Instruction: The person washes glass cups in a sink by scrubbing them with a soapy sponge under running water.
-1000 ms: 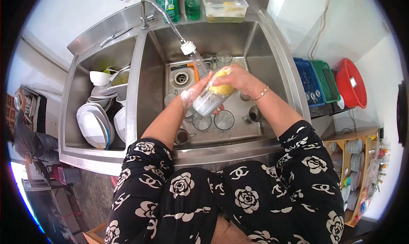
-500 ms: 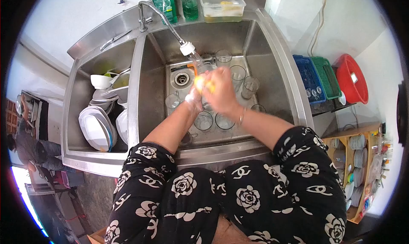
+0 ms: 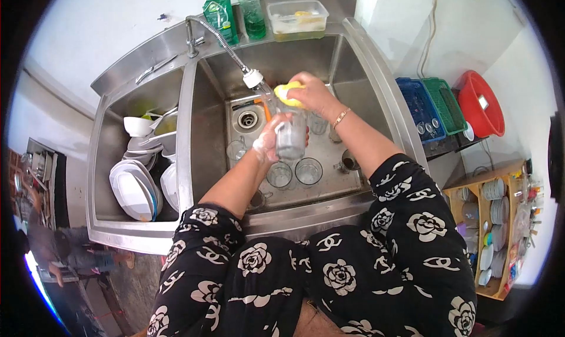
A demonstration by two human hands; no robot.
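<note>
My left hand [image 3: 271, 139] is wrapped round a clear drinking glass [image 3: 291, 141], holding it tilted above the sink basin [image 3: 376, 143]. A yellow sponge [image 3: 289, 94] with white foam is gripped in my right hand [image 3: 318, 95], at the upper end of the glass. Just above the hands hangs the white tap head [image 3: 253, 78] on its flexible metal neck. Several other glasses stand on the basin floor, among them one glass [image 3: 309, 171] and a glass mug [image 3: 237, 149]. An orange-handled tool [image 3: 267, 111] lies beside the drain [image 3: 248, 120], partly hidden.
Stacked white plates [image 3: 132, 190] and a white bowl [image 3: 138, 127] fill the left basin. On the back ledge stand a green pouch [image 3: 220, 20], a bottle [image 3: 252, 13] and a plastic tub [image 3: 297, 20]. Baskets [image 3: 419, 110] are at right; another person [image 3: 70, 251] is at far left.
My right hand has moved up with the sponge, apart from my left hand. The glass in my left hand now shows plainly. The person at far left has shifted.
</note>
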